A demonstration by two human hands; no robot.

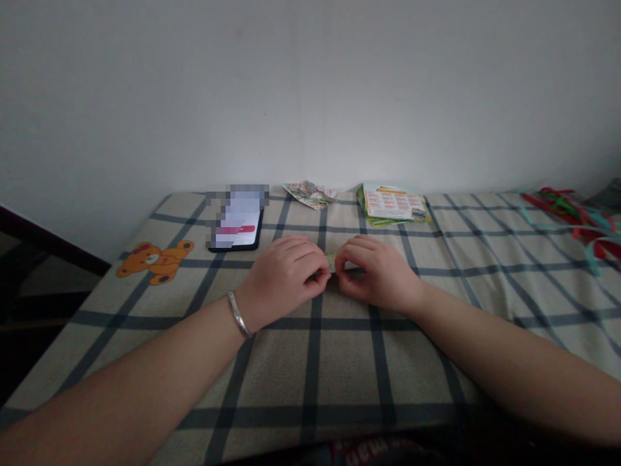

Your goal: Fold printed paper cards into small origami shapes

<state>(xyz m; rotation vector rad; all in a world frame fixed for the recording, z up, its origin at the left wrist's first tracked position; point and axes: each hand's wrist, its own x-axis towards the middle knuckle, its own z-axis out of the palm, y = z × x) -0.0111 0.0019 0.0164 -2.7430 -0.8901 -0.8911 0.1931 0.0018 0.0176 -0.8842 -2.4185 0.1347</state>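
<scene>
Between my two hands is a small piece of printed paper point(331, 260), green and white, mostly hidden by the fingers. My left hand point(291, 268), with a silver bangle at the wrist, pinches its left side between thumb and fingertips. From the other side my right hand point(373, 268) pinches the same paper, thumb and index finger curled around it. The fingertips of both hands almost meet, just above the checked cloth. How the paper is folded I cannot make out.
A phone point(237, 220) with a lit screen lies behind my left hand. Near the wall are a crumpled printed paper point(310, 193) and a stack of printed leaflets point(395, 204). Red and green ribbons point(577, 217) lie far right. A bear picture point(155, 261) is at left on the checked tablecloth point(272, 382).
</scene>
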